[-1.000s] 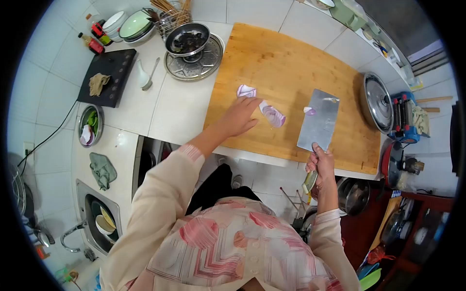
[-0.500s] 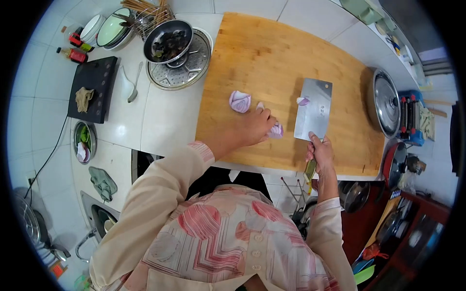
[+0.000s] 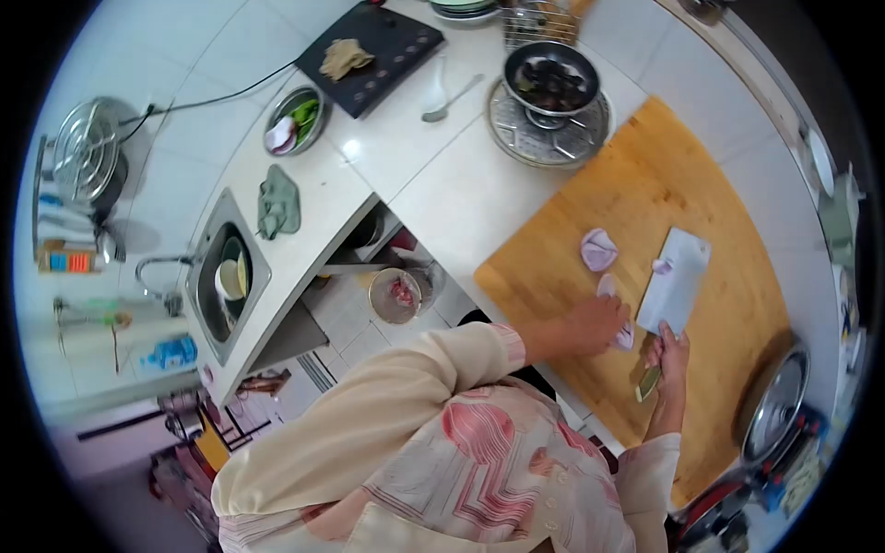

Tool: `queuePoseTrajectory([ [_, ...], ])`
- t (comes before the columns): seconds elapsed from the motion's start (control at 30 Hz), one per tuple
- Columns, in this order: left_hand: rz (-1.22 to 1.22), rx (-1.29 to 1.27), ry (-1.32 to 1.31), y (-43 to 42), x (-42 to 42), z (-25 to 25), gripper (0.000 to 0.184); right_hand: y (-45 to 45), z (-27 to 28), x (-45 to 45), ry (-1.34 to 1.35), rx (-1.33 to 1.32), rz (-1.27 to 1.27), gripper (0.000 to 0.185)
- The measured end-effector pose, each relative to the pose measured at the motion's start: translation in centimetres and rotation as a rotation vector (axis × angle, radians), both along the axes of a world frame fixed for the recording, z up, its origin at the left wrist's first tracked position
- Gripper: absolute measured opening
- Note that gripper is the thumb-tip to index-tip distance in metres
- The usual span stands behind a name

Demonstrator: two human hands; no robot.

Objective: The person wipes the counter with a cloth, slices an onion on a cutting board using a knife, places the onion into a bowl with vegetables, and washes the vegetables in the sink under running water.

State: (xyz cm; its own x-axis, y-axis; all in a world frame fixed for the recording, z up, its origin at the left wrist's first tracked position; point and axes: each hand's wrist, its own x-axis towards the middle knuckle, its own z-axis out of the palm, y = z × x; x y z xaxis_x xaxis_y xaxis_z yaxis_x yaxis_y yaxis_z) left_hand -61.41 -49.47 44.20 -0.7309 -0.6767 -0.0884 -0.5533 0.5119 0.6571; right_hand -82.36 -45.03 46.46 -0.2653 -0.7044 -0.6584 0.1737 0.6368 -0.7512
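My right hand (image 3: 669,355) grips the handle of a cleaver (image 3: 678,286), its broad blade lying flat over the wooden cutting board (image 3: 544,235). A small purple onion slice (image 3: 662,266) rests on the blade. Just left of the cleaver, my left hand (image 3: 597,326) has its fingers curled down around a piece of purple onion (image 3: 626,337), partly hidden by them. Close above those fingers a thin onion piece (image 3: 606,285) shows on the board. Farther up lies a larger onion chunk (image 3: 599,250), apart from both hands.
Beyond the board's left corner, a pan of dark food (image 3: 551,81) sits on a round metal rack (image 3: 507,120). A steel bowl (image 3: 318,134) holds greens and onion. Left are a sink (image 3: 205,304) and a green cloth (image 3: 278,203). A lidded pot (image 3: 776,405) stands right.
The view has swung left, bringing the sink and a bin on the floor into sight. Both hands keep about the same places on the board, with the cleaver still held.
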Motion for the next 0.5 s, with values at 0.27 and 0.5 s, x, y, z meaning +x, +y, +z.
queuePoseTrajectory([
  [0.27,0.026,0.158,-0.054,1.5,-0.8,1.6,0.045,1.0,-2.4,-1.1,-0.003,-0.065,0.116,0.012],
  [0.5,0.057,0.778,0.163,1.1,0.5,-0.5,0.043,1.3,-1.0,0.8,0.671,-0.173,0.463,0.025],
])
